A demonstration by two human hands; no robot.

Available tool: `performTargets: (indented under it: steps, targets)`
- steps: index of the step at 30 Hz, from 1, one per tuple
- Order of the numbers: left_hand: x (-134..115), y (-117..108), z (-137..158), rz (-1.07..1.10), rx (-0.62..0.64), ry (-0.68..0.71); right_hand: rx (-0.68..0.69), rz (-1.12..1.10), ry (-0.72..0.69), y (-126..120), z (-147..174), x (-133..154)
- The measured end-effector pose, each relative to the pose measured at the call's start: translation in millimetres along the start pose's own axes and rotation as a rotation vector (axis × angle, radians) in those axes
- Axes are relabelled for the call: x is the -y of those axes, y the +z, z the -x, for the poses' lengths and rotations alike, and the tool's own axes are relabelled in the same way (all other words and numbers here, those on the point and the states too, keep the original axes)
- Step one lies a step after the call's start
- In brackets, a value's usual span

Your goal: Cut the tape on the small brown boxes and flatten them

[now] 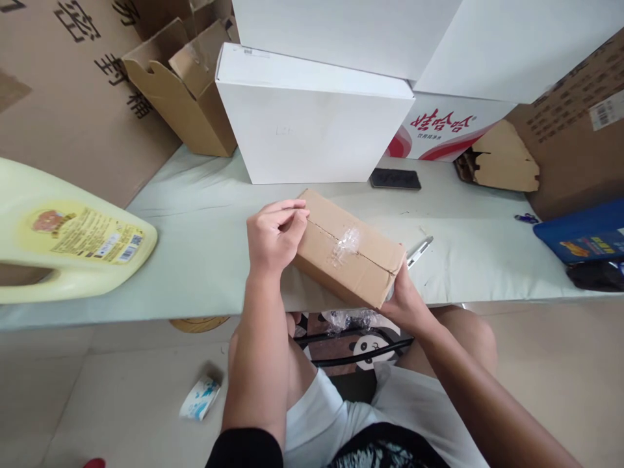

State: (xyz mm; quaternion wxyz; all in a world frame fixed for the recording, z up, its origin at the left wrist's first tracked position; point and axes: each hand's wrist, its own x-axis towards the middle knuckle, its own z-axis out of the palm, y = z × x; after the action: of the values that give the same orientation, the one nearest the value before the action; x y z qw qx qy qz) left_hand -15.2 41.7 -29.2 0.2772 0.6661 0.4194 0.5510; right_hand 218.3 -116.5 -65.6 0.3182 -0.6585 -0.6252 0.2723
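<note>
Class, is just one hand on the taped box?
No, the left hand touches one end of the taped box and the right hand holds the other.

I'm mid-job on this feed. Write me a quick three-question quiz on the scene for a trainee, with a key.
1. Which hand grips the right end of the small cardboard box?
2. What is stuck on the box's upper face: A) string, B) clear tape, C) a paper label?
3. True or false: the yellow handled jug is on the person's left.
Key: 1, the right hand; 2, B; 3, true.
</note>
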Motion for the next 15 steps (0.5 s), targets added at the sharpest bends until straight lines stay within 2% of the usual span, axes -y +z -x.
performTargets:
  steps: [4, 8, 10, 12, 15]
  targets:
    - [3, 0, 1, -0.004, -0.015, 0.061, 0.022, -0.045, 0.106, 1, -1, 6]
    - [4, -4, 0, 0.033, -0.054, 0.013, 0.001, -0.086, 0.057, 3, -1, 2]
    - [5, -6, -1, 0.09, -0.096, -0.065, -0.018, -0.133, -0.013, 2, 0, 2]
    - [8, -7, -3, 0.166, -0.165, -0.204, -0.067, -0.189, -0.087, -1, 0, 10]
    - [17, -3, -3, 0.317, -0.242, -0.491, -0.29, -0.153, -0.17, -11, 0, 36]
